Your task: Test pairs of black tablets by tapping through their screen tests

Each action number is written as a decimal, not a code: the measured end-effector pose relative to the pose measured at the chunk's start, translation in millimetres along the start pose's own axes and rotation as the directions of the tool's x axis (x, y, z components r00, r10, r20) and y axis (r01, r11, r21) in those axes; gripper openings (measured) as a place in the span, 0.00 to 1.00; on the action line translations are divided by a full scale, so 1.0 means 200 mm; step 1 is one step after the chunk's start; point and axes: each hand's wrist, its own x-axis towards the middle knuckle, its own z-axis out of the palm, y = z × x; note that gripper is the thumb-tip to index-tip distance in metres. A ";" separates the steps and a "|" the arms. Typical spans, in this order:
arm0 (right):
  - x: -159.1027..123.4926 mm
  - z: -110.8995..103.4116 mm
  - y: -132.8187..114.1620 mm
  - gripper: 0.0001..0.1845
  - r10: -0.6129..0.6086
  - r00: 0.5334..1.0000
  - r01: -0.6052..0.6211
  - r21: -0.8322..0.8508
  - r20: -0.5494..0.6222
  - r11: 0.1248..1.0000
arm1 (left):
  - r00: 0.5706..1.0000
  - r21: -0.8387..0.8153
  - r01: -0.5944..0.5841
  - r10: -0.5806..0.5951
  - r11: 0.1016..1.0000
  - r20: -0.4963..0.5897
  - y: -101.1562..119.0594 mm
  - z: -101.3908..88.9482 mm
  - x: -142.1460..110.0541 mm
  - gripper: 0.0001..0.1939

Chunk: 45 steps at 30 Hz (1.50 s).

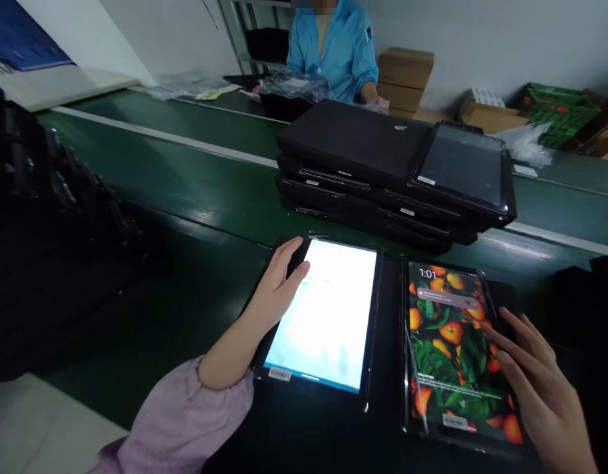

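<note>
In the head view, a tablet with a bright white page [328, 316] lies before me, slightly turned. My left hand [279, 283] grips its upper left edge, the thumb reaching over the border of the screen; the other fingers are partly hidden. To its right lies a second tablet [452, 349], lit with a lock screen of oranges and leaves showing 1:01. My right hand [535, 375] is over that tablet's right side, fingers apart, one fingertip at or just above the glass. Both tablets appear to have clear film around them and a small label at the bottom.
Behind the tablets stands a stack of black tablets and trays [363, 145], one dark tablet [464, 164] on top. A co-worker in a blue jacket [333, 46] is across the green bench [185, 191]. Dark upright items [62, 171] are at left; a green crate [555, 108] and cartons [405, 79] at back right.
</note>
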 end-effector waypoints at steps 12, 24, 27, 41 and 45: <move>-0.09 0.02 -0.16 0.22 0.251 0.968 -0.246 0.219 0.007 0.944 | 0.995 -0.171 0.090 -0.082 0.981 0.055 0.03 -0.02 -0.02 0.33; -0.12 0.05 -0.14 0.18 0.047 0.999 -0.046 0.096 -0.004 0.994 | 0.983 -0.129 -0.025 0.048 0.991 0.178 -0.14 -0.07 -0.19 0.41; -0.09 0.06 -0.08 0.25 -0.061 0.998 0.062 -0.095 0.011 0.994 | 0.975 -0.158 0.022 0.014 0.987 0.220 -0.13 -0.12 -0.26 0.41; -0.18 0.01 -0.07 0.21 -0.129 0.991 0.128 -0.024 -0.038 0.991 | 0.879 0.209 -0.029 -0.074 0.978 0.472 -0.05 -0.24 -0.38 0.51; -0.24 0.02 -0.07 0.17 -0.266 0.959 0.268 0.004 -0.094 0.963 | 0.862 0.289 -0.070 -0.088 0.955 0.499 -0.03 -0.23 -0.43 0.51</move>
